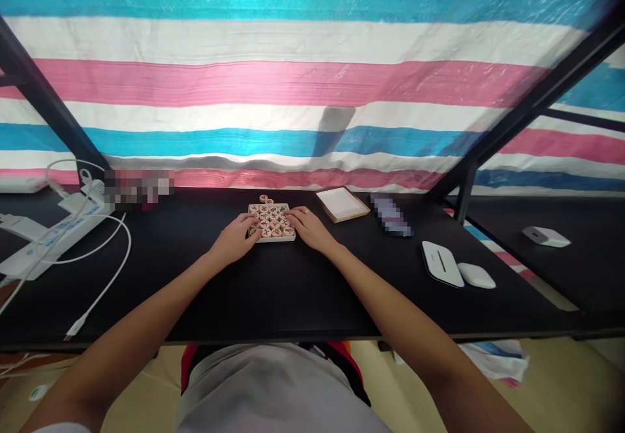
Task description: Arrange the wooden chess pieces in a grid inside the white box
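Note:
A shallow white box [272, 239] filled with rows of round Chinese chess pieces [276, 224] lies on the black table. The pieces are pale with mostly red characters, and a few at the back right have dark ones. Two loose pieces [263, 198] sit just beyond its far edge. At the box's left side is my left hand [235, 236], its fingers apart, with thumb and forefinger touching the pieces there. My right hand [310, 228], a ring on one finger, reaches over the right edge, fingers stretched onto the pieces. The fingers partly cover the outer pieces.
An open box lid [342, 204] lies to the right, beside a blurred phone-like item [390, 214]. Farther right are a white flat device [442, 264] and a white rounded case [476, 275]. A power strip [58, 241] with white cables occupies the left. Striped sheeting [273, 81] hangs behind.

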Demonstrator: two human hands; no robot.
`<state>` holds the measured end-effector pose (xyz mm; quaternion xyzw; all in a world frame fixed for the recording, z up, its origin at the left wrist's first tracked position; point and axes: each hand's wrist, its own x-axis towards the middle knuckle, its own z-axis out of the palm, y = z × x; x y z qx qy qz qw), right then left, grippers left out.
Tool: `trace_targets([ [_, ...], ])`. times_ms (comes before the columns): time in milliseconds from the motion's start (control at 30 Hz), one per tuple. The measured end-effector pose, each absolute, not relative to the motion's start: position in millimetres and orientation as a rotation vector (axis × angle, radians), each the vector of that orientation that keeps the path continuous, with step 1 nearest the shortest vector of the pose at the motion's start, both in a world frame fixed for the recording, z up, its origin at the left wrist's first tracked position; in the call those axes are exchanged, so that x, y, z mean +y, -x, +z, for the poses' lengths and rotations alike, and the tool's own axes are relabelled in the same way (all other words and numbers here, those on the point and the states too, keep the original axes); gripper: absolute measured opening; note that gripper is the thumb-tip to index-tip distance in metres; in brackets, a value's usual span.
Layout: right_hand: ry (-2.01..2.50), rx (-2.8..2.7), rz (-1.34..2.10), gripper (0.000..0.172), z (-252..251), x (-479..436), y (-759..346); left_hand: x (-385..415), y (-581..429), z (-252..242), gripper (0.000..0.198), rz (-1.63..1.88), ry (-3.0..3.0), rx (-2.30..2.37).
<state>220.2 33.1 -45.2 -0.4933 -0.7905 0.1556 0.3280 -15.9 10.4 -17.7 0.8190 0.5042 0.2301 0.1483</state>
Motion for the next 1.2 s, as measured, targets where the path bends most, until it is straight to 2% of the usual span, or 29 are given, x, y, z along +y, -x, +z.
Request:
trace_targets([
  [233, 1.326, -2.079, 0.401, 0.029, -38.6, 27.1, -219.4, 10.5, 16.6, -17.8, 0.033, 0.669, -2.363, 1.445],
  [600, 1.343, -2.142, 0.388, 0.038, -46.4, 30.4, -220.6, 15.5, 19.5, -21.6, 0.046, 0.541, -2.433, 1.448],
  [1200, 1.316, -2.197, 0.363, 0.035, -40.8, 29.0, -224.9, 13.8, 19.2, -15.8, 0.046, 0.478, -2.479, 1.474],
])
